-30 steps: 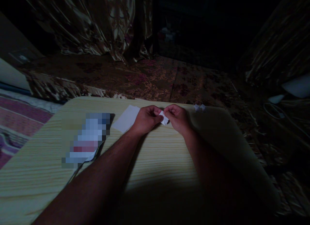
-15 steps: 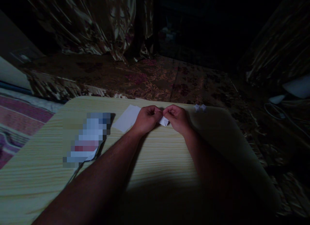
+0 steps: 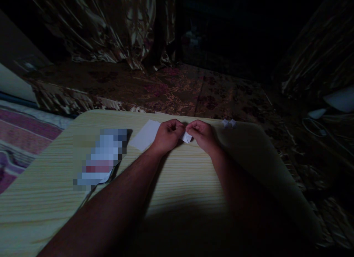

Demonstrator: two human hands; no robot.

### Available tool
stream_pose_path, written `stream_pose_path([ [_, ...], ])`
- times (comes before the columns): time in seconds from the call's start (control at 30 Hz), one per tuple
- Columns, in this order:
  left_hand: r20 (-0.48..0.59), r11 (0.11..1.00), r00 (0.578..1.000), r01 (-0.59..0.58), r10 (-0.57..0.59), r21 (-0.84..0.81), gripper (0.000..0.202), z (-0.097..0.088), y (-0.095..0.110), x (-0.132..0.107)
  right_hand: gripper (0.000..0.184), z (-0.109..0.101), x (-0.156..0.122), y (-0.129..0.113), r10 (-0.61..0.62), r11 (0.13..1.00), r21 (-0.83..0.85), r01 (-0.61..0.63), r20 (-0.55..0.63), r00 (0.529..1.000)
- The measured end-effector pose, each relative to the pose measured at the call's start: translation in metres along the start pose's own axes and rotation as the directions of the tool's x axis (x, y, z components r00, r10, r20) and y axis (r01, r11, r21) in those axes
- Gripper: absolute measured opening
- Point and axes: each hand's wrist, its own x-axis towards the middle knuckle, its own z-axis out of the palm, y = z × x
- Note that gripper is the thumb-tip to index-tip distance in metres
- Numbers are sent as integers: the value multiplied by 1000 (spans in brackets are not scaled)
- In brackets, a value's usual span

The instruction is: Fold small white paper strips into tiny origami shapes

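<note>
My left hand (image 3: 167, 135) and my right hand (image 3: 203, 134) meet near the far edge of a pale wooden table (image 3: 179, 183). Both pinch a small folded piece of white paper (image 3: 187, 138) between their fingertips, just above the tabletop. A flat white paper sheet (image 3: 143, 135) lies on the table directly left of my left hand. A small folded white paper shape (image 3: 229, 123) rests on the table to the right of my right hand, apart from it.
A blurred-out object (image 3: 101, 159) lies on the table's left half. Patterned brown bedding (image 3: 177, 87) lies beyond the table, with shiny curtains (image 3: 110, 28) behind. A striped rug (image 3: 19, 139) is at the left; white cables (image 3: 318, 126) at the right. The room is dim.
The folded paper has been worked slightly between my fingertips; both hands have drawn a little closer together and stayed in place on the table.
</note>
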Motion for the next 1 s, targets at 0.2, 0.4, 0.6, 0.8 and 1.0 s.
stream_pose_path([
  [0.2, -3, 1000, 1000, 1, -1, -11, 19, 0, 0, 0, 13, 1, -1, -5, 53, 998, -21, -53, 17, 998],
  [0.4, 30, 998, 999, 28, -26, -61, 20, -1, 5, 0, 12, 0, -1, -5, 56, 998, -23, -55, 30, 998],
  [0.6, 34, 995, 999, 31, -28, -94, 18, -1, 5, 0, 12, 0, -1, -4, 49, 997, -67, -45, 63, 997],
  [0.8, 24, 997, 1000, 21, -19, -69, 16, -1, 4, 0, 11, -1, -1, -3, 30, 997, -74, -24, 85, 996],
  [1.0, 50, 995, 998, 46, -42, -85, 15, -2, 6, 0, 9, -1, -2, -3, 12, 998, -66, -6, 95, 995],
])
